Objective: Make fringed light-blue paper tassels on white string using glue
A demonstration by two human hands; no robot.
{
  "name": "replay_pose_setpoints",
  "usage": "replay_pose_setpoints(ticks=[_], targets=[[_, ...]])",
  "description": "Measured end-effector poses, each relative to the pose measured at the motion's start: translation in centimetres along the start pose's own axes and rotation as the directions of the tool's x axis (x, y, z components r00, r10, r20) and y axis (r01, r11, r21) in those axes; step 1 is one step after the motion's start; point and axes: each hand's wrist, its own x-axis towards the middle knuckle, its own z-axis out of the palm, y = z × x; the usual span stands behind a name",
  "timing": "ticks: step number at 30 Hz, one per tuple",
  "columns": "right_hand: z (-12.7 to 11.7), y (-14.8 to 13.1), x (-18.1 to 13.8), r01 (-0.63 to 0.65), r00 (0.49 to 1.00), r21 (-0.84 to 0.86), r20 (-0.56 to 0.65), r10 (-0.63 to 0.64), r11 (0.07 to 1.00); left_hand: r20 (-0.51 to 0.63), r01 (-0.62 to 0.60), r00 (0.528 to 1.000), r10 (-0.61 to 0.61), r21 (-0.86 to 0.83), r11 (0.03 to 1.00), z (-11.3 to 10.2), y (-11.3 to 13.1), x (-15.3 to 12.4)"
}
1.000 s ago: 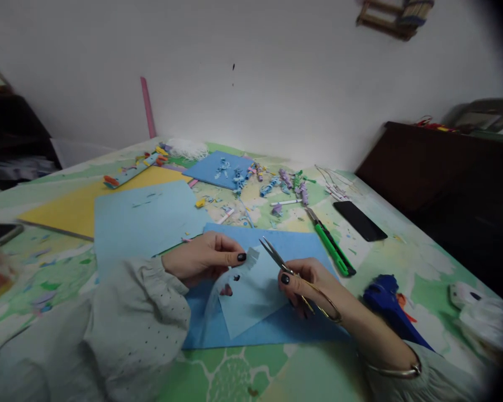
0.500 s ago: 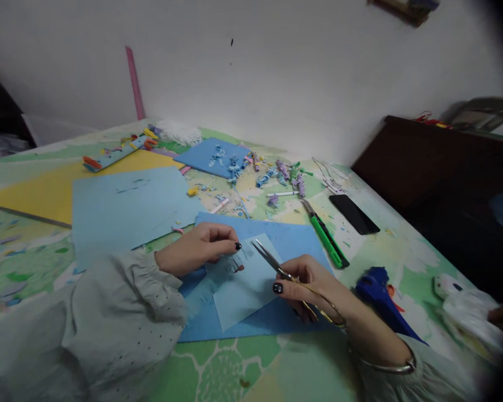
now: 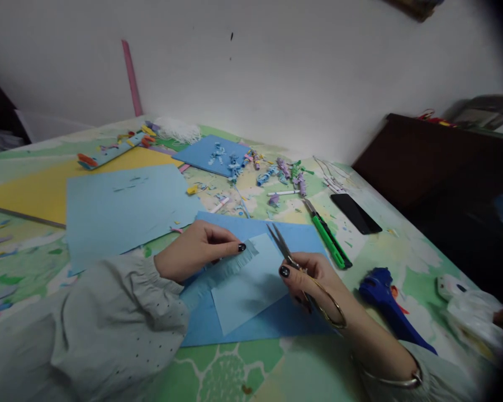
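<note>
Between thumb and fingers, my left hand (image 3: 205, 249) pinches a light blue fringed paper strip (image 3: 222, 273), its cut edge facing right. Gold-handled scissors (image 3: 281, 243) are in my right hand (image 3: 314, 279), fingers in the loops, with the blades slightly apart and pointing up and left, clear of the strip. Beneath both hands lies a light blue paper piece (image 3: 247, 301) on a darker blue sheet (image 3: 255, 329). Part of the strip is hidden by my left hand and sleeve.
Left are a large light blue sheet (image 3: 126, 218) and a yellow board (image 3: 33, 184). Right lie a green cutter knife (image 3: 331, 240), a black phone (image 3: 356, 213) and a blue glue gun (image 3: 389, 307). Curled paper pieces (image 3: 283, 170) and scraps lie toward the wall.
The scissors have moved slightly right, away from the strip. My left hand has turned the strip, so its fringe shows more plainly.
</note>
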Motion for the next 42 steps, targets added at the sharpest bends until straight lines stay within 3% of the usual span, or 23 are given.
replay_pose_setpoints(ticks=[5,10,16,23,36,42], targets=[[0.6,-0.2,0.6,0.066,0.983,0.033,-0.176,-0.059,0.997,0.087,-0.003,0.996,0.001,0.016,1.0,0.6,-0.2,-0.2],[1.5,-0.1,0.8,0.09,0.983,0.114,-0.169,-0.07,0.989,0.173,-0.024,0.985,0.023,0.004,1.0,1.8,-0.6,-0.1],[2.0,0.3,0.9,0.093,0.983,0.172,-0.173,-0.063,0.981,0.201,-0.102,0.975,0.092,0.041,0.994,2.1,-0.6,-0.2],[1.7,0.3,0.9,0.111,0.976,0.157,-0.204,-0.078,0.981,0.314,-0.027,0.949,0.015,0.034,0.999,1.2,-0.1,-0.1],[1.5,0.4,1.0,0.104,0.976,0.143,-0.206,-0.073,0.984,0.311,0.088,0.95,-0.017,-0.213,0.973,1.3,-0.9,0.2],[1.6,0.3,0.9,0.088,0.976,0.119,-0.209,-0.062,0.989,0.241,0.082,0.97,-0.032,-0.202,0.976,1.6,-0.6,0.0]])
